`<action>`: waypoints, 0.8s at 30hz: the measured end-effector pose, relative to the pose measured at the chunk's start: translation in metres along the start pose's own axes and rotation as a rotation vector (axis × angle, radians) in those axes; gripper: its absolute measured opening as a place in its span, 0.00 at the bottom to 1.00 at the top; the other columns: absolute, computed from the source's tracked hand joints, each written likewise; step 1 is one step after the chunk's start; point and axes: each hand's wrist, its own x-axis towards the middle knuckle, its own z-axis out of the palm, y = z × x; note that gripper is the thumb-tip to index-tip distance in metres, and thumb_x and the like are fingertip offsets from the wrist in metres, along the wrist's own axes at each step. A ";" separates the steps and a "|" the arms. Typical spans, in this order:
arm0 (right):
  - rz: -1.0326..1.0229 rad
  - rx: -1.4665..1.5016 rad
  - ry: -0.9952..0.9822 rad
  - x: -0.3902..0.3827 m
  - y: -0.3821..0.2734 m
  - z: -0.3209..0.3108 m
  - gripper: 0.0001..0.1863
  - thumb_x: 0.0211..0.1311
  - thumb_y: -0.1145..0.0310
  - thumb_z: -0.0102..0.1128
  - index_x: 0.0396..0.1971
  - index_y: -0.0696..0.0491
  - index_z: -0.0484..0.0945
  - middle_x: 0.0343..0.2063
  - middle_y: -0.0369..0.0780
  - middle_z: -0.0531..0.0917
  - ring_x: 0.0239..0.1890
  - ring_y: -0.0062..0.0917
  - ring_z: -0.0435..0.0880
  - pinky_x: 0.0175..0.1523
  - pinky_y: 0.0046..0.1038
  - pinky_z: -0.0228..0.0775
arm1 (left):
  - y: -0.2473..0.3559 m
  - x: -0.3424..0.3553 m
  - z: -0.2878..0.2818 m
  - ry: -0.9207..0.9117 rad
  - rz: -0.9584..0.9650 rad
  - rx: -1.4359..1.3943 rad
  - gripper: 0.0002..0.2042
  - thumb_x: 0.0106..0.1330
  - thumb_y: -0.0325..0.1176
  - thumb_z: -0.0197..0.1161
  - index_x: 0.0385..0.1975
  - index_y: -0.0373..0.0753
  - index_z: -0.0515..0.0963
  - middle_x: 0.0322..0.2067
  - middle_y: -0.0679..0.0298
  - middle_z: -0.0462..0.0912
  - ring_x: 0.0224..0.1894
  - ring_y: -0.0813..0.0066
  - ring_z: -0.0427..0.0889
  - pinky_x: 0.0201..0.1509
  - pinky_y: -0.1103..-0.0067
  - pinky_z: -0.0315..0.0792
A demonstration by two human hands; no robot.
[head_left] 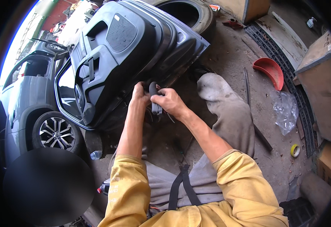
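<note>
A dark grey car door (133, 64), with its inner trim panel facing up, lies tilted in front of me. At its near edge I hold a black rubber wiring boot (153, 89) that ends in a grey connector (156, 109). My left hand (139, 93) is closed around the boot's left side, close against the door, its fingertips partly hidden. From the right, my right hand (170, 101) pinches the boot just above the connector. Thin wires hang beside the connector, below my hands.
A grey car (29, 98) stands at the left, its wheel near the door. Behind the door lies a tyre (207, 22). On the right floor are a dark bar (247, 90), a red curved piece (270, 70), a plastic bag (286, 111), yellow tape (295, 150) and wooden boxes (320, 83).
</note>
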 end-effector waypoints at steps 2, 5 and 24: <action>0.034 0.150 -0.015 0.023 -0.034 0.010 0.14 0.58 0.63 0.61 0.23 0.59 0.81 0.17 0.34 0.78 0.15 0.17 0.74 0.20 0.21 0.64 | 0.014 -0.026 0.015 -0.079 0.168 0.214 0.15 0.71 0.38 0.44 0.37 0.31 0.73 0.33 0.52 0.80 0.35 0.58 0.82 0.41 0.62 0.79; 0.145 0.411 0.024 0.096 -0.075 0.029 0.16 0.59 0.65 0.56 0.14 0.56 0.74 0.10 0.39 0.72 0.08 0.24 0.69 0.11 0.28 0.58 | 0.059 -0.007 -0.005 -0.380 0.257 0.425 0.13 0.72 0.37 0.48 0.38 0.33 0.74 0.27 0.56 0.81 0.30 0.58 0.82 0.38 0.65 0.78; -0.022 0.197 0.189 0.196 0.006 0.007 0.15 0.67 0.57 0.53 0.33 0.54 0.78 0.18 0.34 0.79 0.19 0.17 0.74 0.28 0.24 0.67 | 0.115 0.053 0.002 0.382 1.787 1.896 0.42 0.48 0.64 0.71 0.66 0.64 0.66 0.68 0.50 0.60 0.71 0.45 0.56 0.66 0.38 0.50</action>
